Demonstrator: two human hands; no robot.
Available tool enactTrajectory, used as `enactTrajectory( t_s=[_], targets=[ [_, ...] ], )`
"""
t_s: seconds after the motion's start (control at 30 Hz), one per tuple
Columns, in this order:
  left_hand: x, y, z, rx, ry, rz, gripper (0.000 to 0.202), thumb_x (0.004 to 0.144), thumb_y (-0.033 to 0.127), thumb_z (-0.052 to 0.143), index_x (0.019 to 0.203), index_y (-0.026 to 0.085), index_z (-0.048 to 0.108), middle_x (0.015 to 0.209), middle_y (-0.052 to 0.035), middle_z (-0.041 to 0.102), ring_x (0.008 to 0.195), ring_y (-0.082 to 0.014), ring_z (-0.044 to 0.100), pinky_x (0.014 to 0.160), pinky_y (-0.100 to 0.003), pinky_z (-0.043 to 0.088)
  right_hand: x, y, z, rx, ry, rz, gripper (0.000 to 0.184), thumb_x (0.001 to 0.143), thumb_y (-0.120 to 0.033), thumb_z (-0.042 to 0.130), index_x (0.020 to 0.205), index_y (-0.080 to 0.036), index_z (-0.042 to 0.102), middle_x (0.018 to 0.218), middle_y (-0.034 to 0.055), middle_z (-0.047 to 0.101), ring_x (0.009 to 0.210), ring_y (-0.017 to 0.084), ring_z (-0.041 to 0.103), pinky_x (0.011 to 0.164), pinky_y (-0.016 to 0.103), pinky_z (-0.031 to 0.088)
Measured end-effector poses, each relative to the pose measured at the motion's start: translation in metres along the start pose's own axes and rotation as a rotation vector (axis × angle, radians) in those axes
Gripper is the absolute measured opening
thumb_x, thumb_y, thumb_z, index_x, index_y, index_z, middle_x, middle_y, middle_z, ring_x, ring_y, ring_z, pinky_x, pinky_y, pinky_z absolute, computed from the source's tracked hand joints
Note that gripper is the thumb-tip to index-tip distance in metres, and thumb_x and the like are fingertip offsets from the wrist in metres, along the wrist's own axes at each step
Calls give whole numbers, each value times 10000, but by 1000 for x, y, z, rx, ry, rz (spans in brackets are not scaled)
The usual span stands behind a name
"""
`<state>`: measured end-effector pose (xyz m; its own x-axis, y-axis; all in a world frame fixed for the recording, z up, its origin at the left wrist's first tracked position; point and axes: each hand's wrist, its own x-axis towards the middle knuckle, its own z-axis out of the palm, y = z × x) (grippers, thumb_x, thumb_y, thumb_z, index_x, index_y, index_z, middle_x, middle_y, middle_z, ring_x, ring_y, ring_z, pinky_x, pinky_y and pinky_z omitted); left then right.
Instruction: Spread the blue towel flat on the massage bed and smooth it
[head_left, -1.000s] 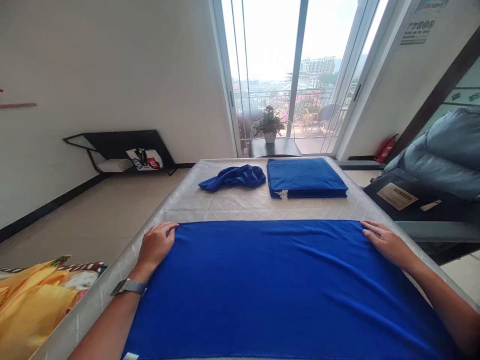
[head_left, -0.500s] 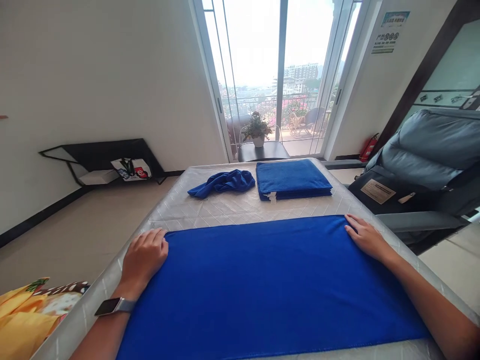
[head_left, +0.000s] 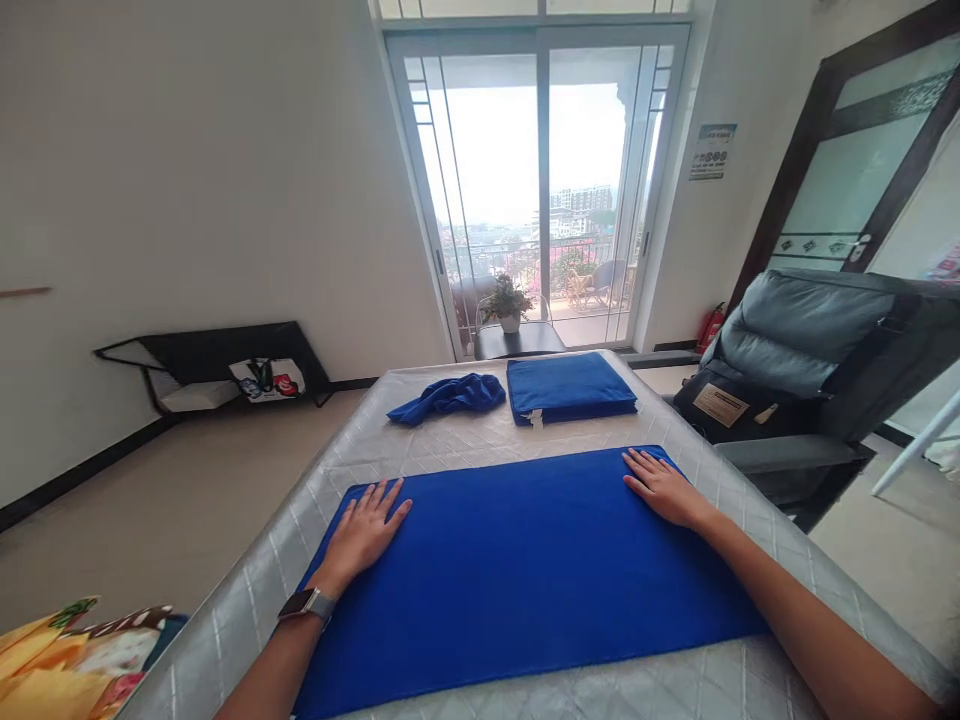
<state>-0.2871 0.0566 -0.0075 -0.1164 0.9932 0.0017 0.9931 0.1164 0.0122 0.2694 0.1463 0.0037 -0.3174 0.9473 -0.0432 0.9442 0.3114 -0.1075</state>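
Observation:
A blue cloth lies spread flat on the pale quilted mattress in front of me. My left hand rests on its far left corner, fingers spread and palm down. Near the far right corner, my right hand lies flat on the fabric with its fingers stretched out. Neither hand grips anything. Beyond the cloth sits a neat stack of folded blue cloths, a white tag showing at its front. To the left of that stack is a crumpled blue cloth.
A grey armchair with a black bag on it stands to the right. Colourful fabric is at the lower left. Behind the mattress, a potted plant stands on a chair before the sliding glass door.
My left hand has gone from curled at the cloth's left edge to lying flat on it, further in. My right hand has also come onto the cloth. The view has tilted up.

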Motion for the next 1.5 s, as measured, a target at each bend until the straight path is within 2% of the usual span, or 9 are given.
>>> enactTrajectory(
  t_s=[0.13,0.23,0.33,0.47,0.63,0.87,1.0,1.3,1.5],
  targets=[
    [5,21,-18,137,13,-45,634,1013,550,303,1528,188,379,1586,-162,358,1463,-353,339,1185,-573,245,5,-29,-8,-25,59,42,645,1026,-427,219,1544,-68,355,1610,119,301,1506,258,220,1233,447,183],
    [16,83,-29,149,128,70,643,1023,505,310,1409,38,525,1493,-262,461,1425,-370,401,1188,-554,256,13,-102,-9,54,117,-156,651,1039,-448,195,1543,-71,360,1600,130,325,1504,240,231,1233,426,184],
    [26,158,-23,9,193,328,574,1046,439,264,1455,98,478,1524,-191,455,1442,-283,394,1184,-459,323,26,-178,1,146,122,-344,622,1038,-438,237,1546,-100,361,1601,120,327,1502,225,237,1233,431,184],
    [31,206,1,-20,180,436,506,1055,342,243,1507,186,408,1568,-113,412,1466,-231,354,1189,-437,331,39,-221,21,147,85,-390,606,1002,-338,346,1574,-143,302,1621,117,269,1514,224,196,1234,452,154],
    [34,155,14,-44,134,316,603,1036,504,225,1538,199,362,1593,-135,355,1484,-292,312,1202,-533,267,36,-172,20,172,70,-298,628,1037,-450,193,1573,-145,310,1626,89,273,1512,209,201,1235,429,141],
    [22,-6,28,47,119,89,604,1018,431,197,1533,166,367,1617,-113,314,1507,-298,251,1212,-541,217,15,-10,5,5,63,102,684,1011,-466,191,1575,-89,279,1636,109,244,1516,218,186,1236,436,145],
    [13,-71,34,-14,126,-101,674,1001,479,151,1542,119,334,1604,-150,329,1490,-320,290,1192,-554,263,7,41,9,-14,61,223,702,1007,-470,158,1580,-77,256,1642,112,227,1514,220,194,1233,428,169],
    [9,-76,36,13,133,-110,687,986,485,183,1535,104,344,1605,-154,325,1487,-315,300,1194,-555,253,14,54,25,-45,121,180,696,1000,-481,179,1568,-97,299,1625,121,279,1498,240,250,1217,459,231],
    [1,-49,4,22,255,-92,696,989,491,201,1483,51,418,1558,-171,413,1464,-309,350,1210,-539,240,7,41,11,-145,165,205,650,987,-407,224,1531,-89,382,1591,135,352,1482,286,289,1207,527,226]
  ],
)
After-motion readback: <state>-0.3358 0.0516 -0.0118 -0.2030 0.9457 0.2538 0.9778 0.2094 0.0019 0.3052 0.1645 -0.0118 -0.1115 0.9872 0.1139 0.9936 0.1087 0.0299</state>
